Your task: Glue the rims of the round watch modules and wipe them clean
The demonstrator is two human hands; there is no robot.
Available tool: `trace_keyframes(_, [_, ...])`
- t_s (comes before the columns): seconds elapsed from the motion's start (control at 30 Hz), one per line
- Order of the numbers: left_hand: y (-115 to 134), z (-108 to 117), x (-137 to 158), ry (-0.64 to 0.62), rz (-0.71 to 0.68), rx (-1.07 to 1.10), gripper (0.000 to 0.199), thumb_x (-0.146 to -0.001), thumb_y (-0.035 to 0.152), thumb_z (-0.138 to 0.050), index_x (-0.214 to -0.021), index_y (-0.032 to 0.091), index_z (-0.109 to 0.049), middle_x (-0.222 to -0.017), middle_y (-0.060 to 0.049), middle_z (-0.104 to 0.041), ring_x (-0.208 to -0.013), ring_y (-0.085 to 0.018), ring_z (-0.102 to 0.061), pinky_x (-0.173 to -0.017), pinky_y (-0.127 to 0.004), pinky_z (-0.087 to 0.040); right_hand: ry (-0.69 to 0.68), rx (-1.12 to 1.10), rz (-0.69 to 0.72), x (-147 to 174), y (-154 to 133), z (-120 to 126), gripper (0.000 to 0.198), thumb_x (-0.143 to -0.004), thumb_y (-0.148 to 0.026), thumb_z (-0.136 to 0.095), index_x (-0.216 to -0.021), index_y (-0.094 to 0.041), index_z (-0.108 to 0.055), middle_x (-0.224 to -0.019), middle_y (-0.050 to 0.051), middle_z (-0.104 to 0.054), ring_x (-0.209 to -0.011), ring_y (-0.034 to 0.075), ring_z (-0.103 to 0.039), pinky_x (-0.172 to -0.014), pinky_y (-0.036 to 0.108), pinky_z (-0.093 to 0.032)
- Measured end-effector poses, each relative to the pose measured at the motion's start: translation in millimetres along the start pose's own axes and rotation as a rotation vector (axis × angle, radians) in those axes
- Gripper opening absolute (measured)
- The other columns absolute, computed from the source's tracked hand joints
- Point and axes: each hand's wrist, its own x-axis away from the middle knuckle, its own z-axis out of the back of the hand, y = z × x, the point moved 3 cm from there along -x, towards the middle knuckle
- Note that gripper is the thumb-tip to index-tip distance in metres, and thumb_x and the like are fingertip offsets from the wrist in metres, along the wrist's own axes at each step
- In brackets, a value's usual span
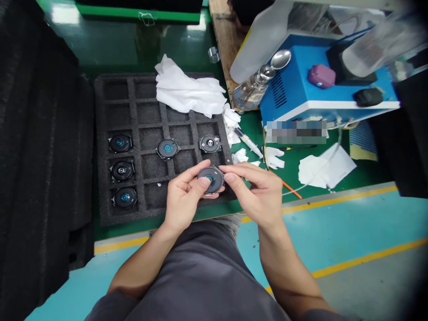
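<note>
A round black watch case (214,178) with a blue mark on its face is between my two hands, over the near right part of a black foam tray (131,96). My left hand (185,196) grips it, thumb on the face and fingers underneath. At its right rim, my right hand (259,189) pinches the edge with thumb and fingertips. More watch cases lie in the tray: three down the left column, among them one (120,143); another (167,148) sits in the middle, and one (210,143) lies just beyond my hands.
White cloth (187,89) covers the tray's far right. Rightward lie a syringe (249,142), crumpled tissues (240,156) and an orange stick (290,189). Behind stand a glass pump bottle (249,96) and a blue machine (294,58) with a thin hose. Stacked black foam (43,156) rises at left.
</note>
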Motion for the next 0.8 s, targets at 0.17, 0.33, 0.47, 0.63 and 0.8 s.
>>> trace_keyframes(0.17, [5.7,0.7,-0.8,-0.032,0.194,0.124,0.059,-0.084,0.055,-0.078,-0.129,0.017,-0.071,-0.082,-0.007,-0.081,-0.060,-0.017,-0.077,-0.049,-0.019,-0.059,-0.007,-0.057,-0.009,-3.9,-3.1,-7.8,0.014,-0.094,-0.026,-0.070,-0.101,-0.030,-0.083,-0.094,0.001,-0.081,-0.085,0.018,-0.074,-0.076,0.034,-0.060])
trace_keyframes(0.33, [10.1,3.5,-0.9,-0.109,0.270,0.238,0.049,-0.086,0.049,-0.079,-0.125,0.019,-0.074,-0.073,-0.003,-0.078,-0.049,-0.011,-0.070,-0.043,-0.014,-0.054,-0.011,-0.084,-0.007,-4.0,-8.1,-15.1,0.015,-0.094,-0.024,-0.069,-0.100,-0.028,-0.083,-0.092,0.002,-0.081,-0.081,0.017,-0.073,-0.074,0.033,-0.058])
trace_keyframes(0.47, [9.5,7.9,-0.9,-0.111,0.314,0.326,0.040,-0.089,0.043,-0.078,-0.120,0.018,-0.077,-0.070,-0.003,-0.077,-0.049,-0.009,-0.070,-0.044,-0.010,-0.053,-0.011,-0.080,0.011,-6.0,-13.9,-19.5,0.015,-0.094,-0.023,-0.070,-0.101,-0.028,-0.083,-0.095,0.001,-0.082,-0.081,0.017,-0.073,-0.076,0.034,-0.059])
trace_keyframes(0.63, [12.9,8.6,0.7,-0.133,0.339,0.406,0.027,-0.096,0.031,-0.070,-0.116,0.015,-0.078,-0.069,-0.003,-0.077,-0.049,-0.008,-0.070,-0.045,-0.008,-0.054,-0.010,-0.085,0.045,-7.1,-17.3,-21.7,0.017,-0.093,-0.019,-0.070,-0.102,-0.027,-0.082,-0.094,0.000,-0.082,-0.079,0.015,-0.072,-0.074,0.032,-0.056])
trace_keyframes(0.8, [16.3,7.4,0.8,-0.125,0.345,0.448,0.023,-0.099,0.027,-0.066,-0.112,0.013,-0.078,-0.068,-0.004,-0.076,-0.047,-0.008,-0.069,-0.044,-0.009,-0.053,-0.013,-0.089,0.040,-7.0,-17.3,-23.3,0.017,-0.093,-0.018,-0.071,-0.103,-0.027,-0.082,-0.093,0.000,-0.082,-0.079,0.014,-0.071,-0.074,0.031,-0.055])
